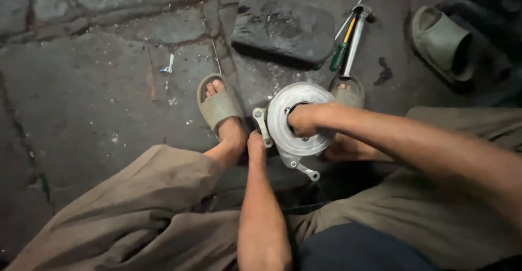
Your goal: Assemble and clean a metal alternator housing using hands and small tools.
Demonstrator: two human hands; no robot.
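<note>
Head view: both hands' grip closed on metal disc part (pixel 296 121); screwdriver (pixel 342 45), flat stone (pixel 285 29), spare sandal (pixel 443 42) beyond.

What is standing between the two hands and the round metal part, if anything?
Nothing visible. The right hand already reaches into the centre of the round metal part, and the left hand touches its left edge beside the mounting lug.

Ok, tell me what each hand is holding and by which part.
Both hold the round metal housing. The right hand grips inside its central opening; the left hand steadies its left edge by the mounting lug.
</note>
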